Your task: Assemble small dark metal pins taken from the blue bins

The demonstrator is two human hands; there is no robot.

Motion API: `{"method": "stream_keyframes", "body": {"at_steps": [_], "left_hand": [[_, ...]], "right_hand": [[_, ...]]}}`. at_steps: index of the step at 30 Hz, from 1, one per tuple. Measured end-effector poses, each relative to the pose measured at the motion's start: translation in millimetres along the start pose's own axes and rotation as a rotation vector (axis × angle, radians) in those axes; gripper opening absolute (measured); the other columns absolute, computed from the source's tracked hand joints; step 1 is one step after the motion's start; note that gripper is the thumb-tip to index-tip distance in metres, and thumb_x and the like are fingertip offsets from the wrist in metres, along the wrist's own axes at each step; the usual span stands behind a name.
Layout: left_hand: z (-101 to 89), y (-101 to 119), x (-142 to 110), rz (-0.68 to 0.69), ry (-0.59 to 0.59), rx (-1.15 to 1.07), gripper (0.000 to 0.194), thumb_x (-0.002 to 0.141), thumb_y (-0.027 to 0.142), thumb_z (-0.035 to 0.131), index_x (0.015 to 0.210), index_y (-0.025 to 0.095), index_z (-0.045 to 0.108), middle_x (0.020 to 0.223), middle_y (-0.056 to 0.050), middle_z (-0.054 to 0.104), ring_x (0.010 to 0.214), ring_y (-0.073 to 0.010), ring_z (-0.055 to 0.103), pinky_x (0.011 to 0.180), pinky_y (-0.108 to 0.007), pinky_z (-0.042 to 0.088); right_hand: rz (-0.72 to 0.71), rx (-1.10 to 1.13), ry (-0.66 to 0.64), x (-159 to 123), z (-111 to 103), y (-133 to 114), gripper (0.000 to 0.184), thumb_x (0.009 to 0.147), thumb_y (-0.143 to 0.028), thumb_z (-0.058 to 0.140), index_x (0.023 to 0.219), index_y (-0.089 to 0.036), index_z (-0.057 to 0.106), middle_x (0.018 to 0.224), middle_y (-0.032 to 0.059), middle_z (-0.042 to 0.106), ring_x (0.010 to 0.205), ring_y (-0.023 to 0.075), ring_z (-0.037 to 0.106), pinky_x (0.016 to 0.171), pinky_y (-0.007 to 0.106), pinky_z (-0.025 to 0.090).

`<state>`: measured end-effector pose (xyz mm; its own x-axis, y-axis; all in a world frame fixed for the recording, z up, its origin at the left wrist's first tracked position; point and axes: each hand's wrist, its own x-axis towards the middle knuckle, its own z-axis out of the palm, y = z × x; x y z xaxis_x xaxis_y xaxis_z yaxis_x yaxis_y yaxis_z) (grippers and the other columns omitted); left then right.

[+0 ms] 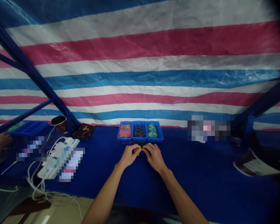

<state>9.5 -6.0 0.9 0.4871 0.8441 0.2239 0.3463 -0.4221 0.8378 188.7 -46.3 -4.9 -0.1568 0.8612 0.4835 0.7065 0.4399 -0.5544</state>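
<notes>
At your far nine o'clock, another person's hand [1, 143] shows near a blue divided tray [35, 128], at the dim end of the counter [189, 177]. A blue frame [39, 81] slants down from ten o'clock, a dark cup [62, 124] and a brown packet [84, 131] near its foot. At nine, closer in, a white power strip [49, 168] trails pale cords past the counter's edge, above the floor [58, 214] at eight. Beneath your hands the counter is deep blue; a striped sheet [142, 74] in red, white and blue walls off the far side. At twelve, three adjoining blue bins [140, 140] hold a red packet [125, 130], loose dark fasteners [139, 131] and a green packet [152, 130]. Just in front lie small dark pieces [141, 143], at the fingertips of your left hand [130, 155] and right hand [154, 157]. Your fingers curl inward, tips nearly meeting; I cannot tell whether either grip is closed on a piece. Between two and three sits a blurred-out item [207, 128]; at three, a dark red container [244, 163] with a pale label.
</notes>
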Motion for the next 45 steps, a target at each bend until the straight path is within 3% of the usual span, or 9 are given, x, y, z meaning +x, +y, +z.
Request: {"method": "stream_keyframes", "body": {"at_steps": [15,21,31,45], "left_hand": [[1.7,-3.7,0.5,0.008,0.006,-0.015,0.027,0.097,0.036,0.054,0.087,0.016,0.068,0.062,0.001,0.063,0.057,-0.0117,0.054,0.062,-0.021,0.039],[-0.3,-4.5,1.0,0.002,0.020,-0.047,0.029,0.098,0.036,0.052,0.086,0.015,0.067,0.062,0.001,0.062,0.057,-0.0118,0.054,0.061,-0.021,0.039],[1.1,-6.1,2.1,-0.007,0.021,-0.044,0.026,0.097,0.035,0.054,0.087,0.015,0.069,0.063,0.001,0.063,0.058,-0.0118,0.054,0.062,-0.021,0.039],[1.1,-6.4,1.7,0.006,0.026,-0.066,0.026,0.096,0.034,0.055,0.086,0.015,0.068,0.062,0.001,0.062,0.057,-0.0116,0.053,0.062,-0.022,0.039]], "right_hand": [[0.025,0.006,-0.018,0.1,2.2,-0.1,0.028,0.106,-0.026,0.040,0.088,-0.021,0.061,0.086,0.0039,0.067,0.080,0.0195,0.061,0.077,0.035,0.037],[0.028,0.037,0.007,0.0,0.9,-1.3,0.014,0.101,-0.025,0.049,0.108,-0.023,0.062,0.096,0.0052,0.069,0.083,0.0204,0.063,0.079,0.035,0.039],[0.003,0.035,0.014,1.0,2.5,1.8,0.016,0.101,-0.016,0.047,0.096,-0.023,0.061,0.092,0.0028,0.066,0.081,0.0183,0.061,0.076,0.033,0.037],[0.007,0.033,0.006,0.5,0.3,-1.1,0.017,0.103,-0.020,0.046,0.095,-0.022,0.061,0.091,0.0028,0.066,0.081,0.0186,0.060,0.077,0.034,0.038]]}}
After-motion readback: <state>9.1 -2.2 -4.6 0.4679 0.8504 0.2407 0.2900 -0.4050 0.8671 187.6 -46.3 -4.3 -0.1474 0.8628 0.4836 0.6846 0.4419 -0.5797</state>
